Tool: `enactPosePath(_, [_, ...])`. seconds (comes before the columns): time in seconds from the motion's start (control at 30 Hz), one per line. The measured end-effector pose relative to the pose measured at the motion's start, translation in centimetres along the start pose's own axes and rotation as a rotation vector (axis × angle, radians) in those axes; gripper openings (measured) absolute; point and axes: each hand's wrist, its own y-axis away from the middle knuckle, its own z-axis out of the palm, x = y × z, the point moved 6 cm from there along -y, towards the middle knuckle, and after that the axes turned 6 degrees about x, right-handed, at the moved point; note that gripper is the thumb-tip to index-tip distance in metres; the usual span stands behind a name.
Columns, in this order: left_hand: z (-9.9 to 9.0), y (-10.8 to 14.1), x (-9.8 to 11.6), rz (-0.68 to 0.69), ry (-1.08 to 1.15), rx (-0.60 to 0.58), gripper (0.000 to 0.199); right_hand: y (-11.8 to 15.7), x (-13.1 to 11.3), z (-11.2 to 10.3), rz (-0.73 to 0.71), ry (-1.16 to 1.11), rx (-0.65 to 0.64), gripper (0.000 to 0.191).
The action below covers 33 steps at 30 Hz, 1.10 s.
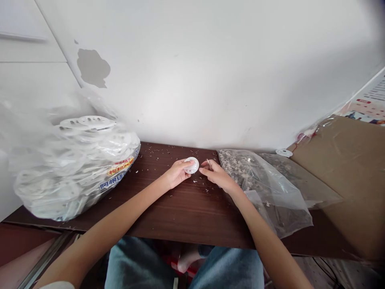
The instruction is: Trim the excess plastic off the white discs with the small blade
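**Messy desk [192, 216], one white plastic disc [191, 165] in hand**

Starting far left, there's a big clear plastic bag [75, 188] stuffed with perforated white discs [87, 123], slumped against the wall [192, 80], with a red-and-blue printed label on its side. Little pale scraps are scattered all over the dark wood-grain top.

Dead centre, the left hand [177, 173] is clamped around the disc, fingers wrapped over its edge. The right hand [215, 175] is right next to it, close but apart, and looks to be pinching a thin pale sliver [208, 162] between thumb and finger. Can't tell if the sliver actually touches the disc.

Moving right, a clear bag [258, 188] of grey, crumbly-looking bits lies on the desk. Behind it, one more white disc [284, 153] sits at the back edge, beside a big sheet of cardboard [343, 168] under clear plastic. A printed poster [367, 102] pokes in at the top right corner.
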Motion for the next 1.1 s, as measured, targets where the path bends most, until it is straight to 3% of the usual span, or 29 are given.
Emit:
enactPosePath(0.07, [-0.1, -0.1, 0.1, 0.009, -0.001, 0.003, 0.035, 0.0, 0.4, 0.1, 0.065, -0.087, -0.033, 0.041])
enactPosePath(0.2, [-0.3, -0.2, 0.2, 0.034, -0.007, 0.019, 0.04, 0.2, -0.5, -0.2, -0.024, -0.133, 0.0, 0.038])
enactPosePath(0.47, [-1.0, -0.5, 0.6, 0.079, -0.015, 0.056, 0.053, 1.5, -3.1, -0.2, -0.296, 0.295, 0.034, 0.047])
enactPosePath(0.7, [-0.6, -0.4, 0.6, 0.072, -0.101, -0.046, 0.053, 1.2, -2.7, 1.3, -0.359, 0.358, 0.019, 0.049])
enactPosePath(1.1, [-0.4, -0.3, 0.5, 0.081, -0.127, -0.064, 0.05, 1.3, -2.8, 1.4, -0.386, 0.398, 0.027, 0.051])
